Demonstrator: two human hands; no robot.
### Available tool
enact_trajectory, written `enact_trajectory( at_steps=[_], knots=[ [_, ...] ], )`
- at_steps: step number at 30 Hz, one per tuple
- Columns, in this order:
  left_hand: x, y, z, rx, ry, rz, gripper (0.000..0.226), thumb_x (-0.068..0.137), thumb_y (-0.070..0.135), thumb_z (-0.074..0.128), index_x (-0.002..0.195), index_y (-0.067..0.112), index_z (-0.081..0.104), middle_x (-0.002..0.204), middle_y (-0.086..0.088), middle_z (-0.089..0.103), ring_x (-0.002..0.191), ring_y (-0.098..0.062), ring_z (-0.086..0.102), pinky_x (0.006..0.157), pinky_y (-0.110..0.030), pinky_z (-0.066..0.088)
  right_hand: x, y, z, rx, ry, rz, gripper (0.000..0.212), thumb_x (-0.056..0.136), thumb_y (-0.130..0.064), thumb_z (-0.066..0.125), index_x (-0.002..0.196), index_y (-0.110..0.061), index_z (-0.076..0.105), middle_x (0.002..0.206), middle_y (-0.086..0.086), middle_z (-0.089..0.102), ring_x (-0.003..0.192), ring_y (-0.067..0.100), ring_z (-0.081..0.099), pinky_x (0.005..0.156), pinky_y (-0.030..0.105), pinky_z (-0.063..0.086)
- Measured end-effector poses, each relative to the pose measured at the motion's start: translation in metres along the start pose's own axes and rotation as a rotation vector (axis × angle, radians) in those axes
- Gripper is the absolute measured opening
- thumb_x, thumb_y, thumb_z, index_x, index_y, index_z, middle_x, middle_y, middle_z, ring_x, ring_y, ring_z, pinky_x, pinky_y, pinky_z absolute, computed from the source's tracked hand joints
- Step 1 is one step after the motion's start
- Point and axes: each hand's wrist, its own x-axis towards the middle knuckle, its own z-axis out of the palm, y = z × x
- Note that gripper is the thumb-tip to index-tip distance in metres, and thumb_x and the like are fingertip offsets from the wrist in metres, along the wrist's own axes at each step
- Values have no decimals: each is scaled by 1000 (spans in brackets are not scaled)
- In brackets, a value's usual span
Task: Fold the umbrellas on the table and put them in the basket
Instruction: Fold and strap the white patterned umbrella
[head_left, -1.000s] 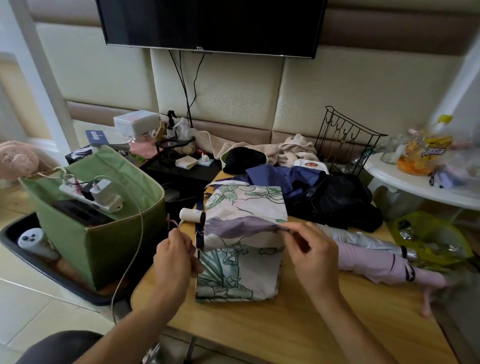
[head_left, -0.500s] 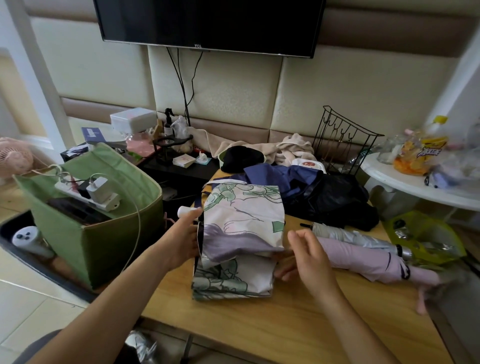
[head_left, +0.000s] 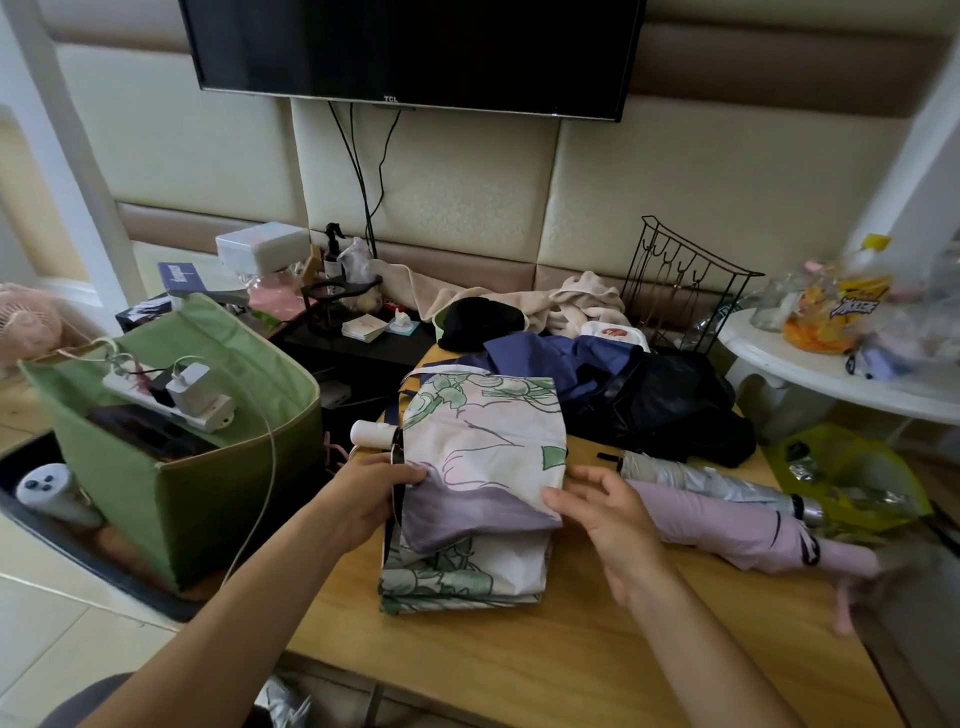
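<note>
Head view: my left hand (head_left: 363, 499) grips the left edge of the floral umbrella (head_left: 478, 483), fingers curled over the canopy by its dark strap, just below the white handle (head_left: 371, 434) that sticks out toward the basket. My right hand (head_left: 610, 514) lies at the umbrella's right edge with the fingers loosely spread and nearly straight, the tips touching the purple fold; it has hold of nothing. The umbrella lies flat on the wooden table (head_left: 519, 665), its canopy gathered in rough layers of cream, green and purple.

Just beside my right hand lies a pink umbrella (head_left: 727, 525), rolled up, and touching it on the far side a silver umbrella (head_left: 696, 475). Behind them a heap of dark blue and black fabric (head_left: 634, 395) covers the back of the table. The green basket (head_left: 208, 467) stands on the floor off the table's left end, with a white power strip (head_left: 171, 402) and charger inside it.
</note>
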Motion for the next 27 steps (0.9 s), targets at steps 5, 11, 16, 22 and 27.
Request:
enact_trajectory(
  at_steps=[5,11,16,22,27],
  knots=[
    [0,0,2,-12,25,-14,17,89,-13,62,105,-10,68,87,-20,74,74,-28,72,67,-35,58,-6,-1,3,193,4,90,31,90,-20,79,115,-8,65,112,15,76,100,27,71,70,34,58],
    [2,-1,4,-73,73,-11,15,93,5,69,104,-6,67,99,-29,72,89,-38,72,84,-46,58,-12,-8,1,170,-170,369,28,94,-30,74,107,-6,76,96,16,79,73,27,76,45,22,50],
    [2,-4,2,-37,55,17,4,93,-5,66,96,-5,70,80,-15,73,68,-23,70,54,-28,56,-1,-1,0,276,-114,272,21,85,-2,77,105,-5,73,97,12,79,86,21,71,69,29,56],
    [0,-3,3,-77,62,4,10,94,-7,63,101,-6,70,90,-19,73,76,-29,69,67,-34,58,0,-4,2,433,-117,210,23,84,0,76,100,-10,63,96,14,77,85,24,72,67,34,59],
    [-4,-1,5,-57,54,-8,10,94,-9,61,96,-5,69,87,-17,73,76,-27,69,63,-32,56,1,-8,7,297,-114,239,29,96,-38,71,117,-17,71,103,10,77,70,23,70,54,30,53]
  ],
)
